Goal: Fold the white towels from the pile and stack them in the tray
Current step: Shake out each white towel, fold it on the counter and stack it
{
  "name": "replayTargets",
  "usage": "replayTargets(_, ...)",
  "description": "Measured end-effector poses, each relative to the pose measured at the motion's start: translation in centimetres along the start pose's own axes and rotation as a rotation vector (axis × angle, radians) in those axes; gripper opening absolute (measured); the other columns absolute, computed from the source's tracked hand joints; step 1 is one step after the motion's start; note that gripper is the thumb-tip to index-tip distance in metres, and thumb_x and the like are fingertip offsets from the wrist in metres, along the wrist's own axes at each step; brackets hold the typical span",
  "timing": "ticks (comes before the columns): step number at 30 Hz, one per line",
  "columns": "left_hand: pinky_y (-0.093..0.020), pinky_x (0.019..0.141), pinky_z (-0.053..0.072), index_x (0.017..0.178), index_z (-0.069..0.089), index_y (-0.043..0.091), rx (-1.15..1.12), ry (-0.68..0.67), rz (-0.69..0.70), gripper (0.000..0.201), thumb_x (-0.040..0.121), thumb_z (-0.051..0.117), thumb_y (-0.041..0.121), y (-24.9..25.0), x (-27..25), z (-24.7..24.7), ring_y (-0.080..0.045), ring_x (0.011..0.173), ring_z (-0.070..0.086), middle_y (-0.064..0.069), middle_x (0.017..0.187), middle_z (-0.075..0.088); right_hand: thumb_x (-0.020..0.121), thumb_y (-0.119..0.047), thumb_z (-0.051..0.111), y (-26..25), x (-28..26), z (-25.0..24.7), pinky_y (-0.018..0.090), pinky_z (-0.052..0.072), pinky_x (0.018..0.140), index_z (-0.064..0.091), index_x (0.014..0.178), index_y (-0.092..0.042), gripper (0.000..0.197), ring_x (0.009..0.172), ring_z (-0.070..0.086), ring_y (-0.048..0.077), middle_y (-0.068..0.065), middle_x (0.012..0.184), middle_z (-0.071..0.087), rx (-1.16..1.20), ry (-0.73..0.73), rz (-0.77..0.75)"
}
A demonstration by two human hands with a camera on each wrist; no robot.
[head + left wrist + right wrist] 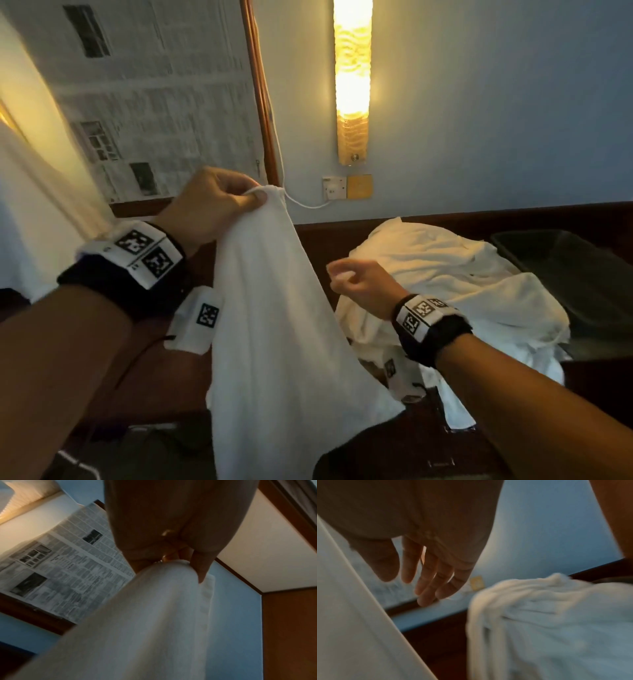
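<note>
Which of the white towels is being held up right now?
The towel hanging from the left hand, pinched at its top corner; the others lie crumpled in the pile.

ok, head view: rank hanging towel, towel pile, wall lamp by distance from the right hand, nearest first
From the right hand:
1. hanging towel, just to its left, pinched up by the left hand
2. towel pile, behind and to its right
3. wall lamp, high on the far wall

One towel (274,308) held up — one heaped pile of towels (445,291), number indistinct — one tray (565,260).
</note>
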State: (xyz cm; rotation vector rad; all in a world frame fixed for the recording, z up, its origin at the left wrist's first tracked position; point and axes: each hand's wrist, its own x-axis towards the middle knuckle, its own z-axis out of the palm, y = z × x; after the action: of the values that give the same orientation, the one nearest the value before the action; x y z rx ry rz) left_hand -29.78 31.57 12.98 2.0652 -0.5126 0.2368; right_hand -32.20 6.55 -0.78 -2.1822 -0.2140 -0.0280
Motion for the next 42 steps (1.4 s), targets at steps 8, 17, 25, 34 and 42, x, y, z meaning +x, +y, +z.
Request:
replayTargets(8, -0.035, 0.074, 0.057, 0.095, 0.079, 0.017, -0.021, 0.012, 0.055, 0.013, 0.095, 0.068, 0.022, -2.4, -0.3, -3.1, -0.016, 0.079, 0.072, -0.001, 0.086, 0.077, 0.095, -0.012, 0.061, -14.6, 5.0, 0.8, 0.021, 0.048, 0.072, 0.067, 0.101, 0.003, 0.017, 0.078, 0.061, 0.012, 0.006, 0.086, 0.064, 0.387, -0.042, -0.310)
replayTargets(17, -0.030, 0.070, 0.054, 0.094, 0.075, 0.012, -0.276, 0.238, 0.120, 0.016, 0.094, 0.070, 0.026, -5.5, -1.4, -9.7, -0.011, 0.074, 0.064, -0.011, 0.087, 0.072, 0.098, -0.007, 0.053, -23.4, 9.3, 5.8, 0.010, 0.044, 0.069, 0.069, 0.097, -0.002, 0.017, 0.072, 0.054, -0.007, 0.007, 0.086, 0.066, -0.007, 0.277, -0.502)
replayTargets(25, -0.044, 0.082, 0.056, 0.090, 0.074, 0.013, -0.445, 0.086, 0.082, 0.020, 0.095, 0.068, 0.031, -10.4, -2.6, -12.5, -0.021, 0.084, 0.069, -0.013, 0.093, 0.075, 0.100, -0.007, 0.049, -27.8, 10.1, 6.7, -0.006, 0.034, 0.070, 0.066, 0.101, -0.013, 0.019, 0.077, 0.050, -0.025, -0.017, 0.084, 0.058, -0.163, 0.470, -0.494)
replayTargets(34, -0.022, 0.068, 0.047, 0.086, 0.066, 0.008, -0.288, 0.310, 0.045, 0.022, 0.099, 0.061, 0.025, -14.3, -3.5, -12.9, -0.005, 0.068, 0.057, -0.005, 0.077, 0.067, 0.103, -0.024, 0.046, -30.4, 11.0, 6.8, -0.003, 0.034, 0.065, 0.061, 0.114, -0.016, 0.020, 0.081, 0.049, -0.009, -0.013, 0.093, 0.056, -0.299, 0.537, -0.390)
replayTargets(42, -0.043, 0.074, 0.060, 0.104, 0.068, 0.020, -0.126, 0.061, 0.035, 0.033, 0.095, 0.060, 0.051, -18.4, -5.5, -11.1, -0.016, 0.079, 0.071, 0.003, 0.091, 0.073, 0.101, -0.027, 0.052, -33.1, 12.2, 6.8, 0.013, 0.043, 0.075, 0.066, 0.108, -0.020, 0.018, 0.084, 0.055, -0.005, -0.011, 0.093, 0.061, -0.201, 0.636, -0.476)
